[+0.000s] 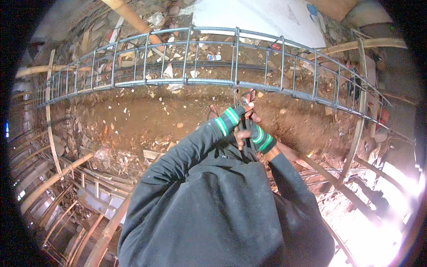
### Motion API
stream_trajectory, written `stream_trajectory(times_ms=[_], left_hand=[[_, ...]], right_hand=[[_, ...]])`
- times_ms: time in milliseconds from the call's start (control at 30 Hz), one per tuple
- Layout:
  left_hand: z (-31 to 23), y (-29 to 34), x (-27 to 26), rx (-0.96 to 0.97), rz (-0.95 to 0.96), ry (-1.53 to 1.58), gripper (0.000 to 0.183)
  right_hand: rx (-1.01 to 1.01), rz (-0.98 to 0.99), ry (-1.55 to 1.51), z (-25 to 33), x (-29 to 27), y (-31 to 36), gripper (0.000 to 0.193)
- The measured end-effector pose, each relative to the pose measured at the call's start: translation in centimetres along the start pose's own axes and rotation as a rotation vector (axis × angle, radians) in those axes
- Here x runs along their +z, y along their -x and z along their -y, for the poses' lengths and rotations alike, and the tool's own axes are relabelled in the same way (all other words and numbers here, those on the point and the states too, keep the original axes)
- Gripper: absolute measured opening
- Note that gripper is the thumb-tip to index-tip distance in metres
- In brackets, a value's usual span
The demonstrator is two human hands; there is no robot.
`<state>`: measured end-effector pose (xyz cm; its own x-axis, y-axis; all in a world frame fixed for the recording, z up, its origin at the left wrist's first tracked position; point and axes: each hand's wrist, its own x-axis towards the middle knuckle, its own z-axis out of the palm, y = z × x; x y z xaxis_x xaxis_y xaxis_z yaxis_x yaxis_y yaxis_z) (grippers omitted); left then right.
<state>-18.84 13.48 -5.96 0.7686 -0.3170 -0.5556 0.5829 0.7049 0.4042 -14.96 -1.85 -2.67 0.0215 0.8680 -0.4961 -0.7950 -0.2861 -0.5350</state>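
Both hands close together just below the rebar cage (209, 82), which spans the red earth. Left hand (238, 116) and right hand (251, 129) curled tight around a dark tool (245, 127); thin tie wire (235, 95) runs up to the lower bar.

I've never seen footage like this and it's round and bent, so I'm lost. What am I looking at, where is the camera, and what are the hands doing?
The camera sits on a person's head and looks down through a fisheye lens, so straight bars appear curved. The dark shape filling the lower middle is that person's own dark jacket. Both arms reach forward. The left hand and right hand, with green-striped cuffs at the wrists, are closed together around a thin dark tool just below a long cage of steel bars. What kind of tool it is cannot be told. Underneath is bare reddish soil strewn with rubble; bamboo poles lie around.
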Motion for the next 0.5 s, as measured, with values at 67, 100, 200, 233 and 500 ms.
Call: stream_trajectory(times_ms=[67, 100, 200, 233, 500], left_hand=[[0.7, -0.5, -0.1, -0.180, -0.176, 0.118, 0.048], [1.5, -1.0, 0.7, 0.033, -0.308, 0.061, 0.045], [2.5, -2.2, 2.1, 0.202, -0.507, -0.054, 0.046], [2.6, -2.4, 2.4, 0.193, -0.541, -0.036, 0.045], [1.4, -0.4, 1.3, 0.095, -0.727, -0.497, 0.049]], right_hand=[[0.034, -0.296, 0.287, -0.1, 1.3, 0.6, 0.024], [-0.010, -0.399, 0.431, -0.5, 2.0, 1.0, 0.030], [-0.393, -0.881, 1.192, -4.3, 4.1, 1.8, 0.069], [-0.501, -0.911, 1.216, -5.6, 4.0, 1.4, 0.068], [-0.551, -0.906, 0.973, -9.4, -0.2, -2.8, 0.055]])
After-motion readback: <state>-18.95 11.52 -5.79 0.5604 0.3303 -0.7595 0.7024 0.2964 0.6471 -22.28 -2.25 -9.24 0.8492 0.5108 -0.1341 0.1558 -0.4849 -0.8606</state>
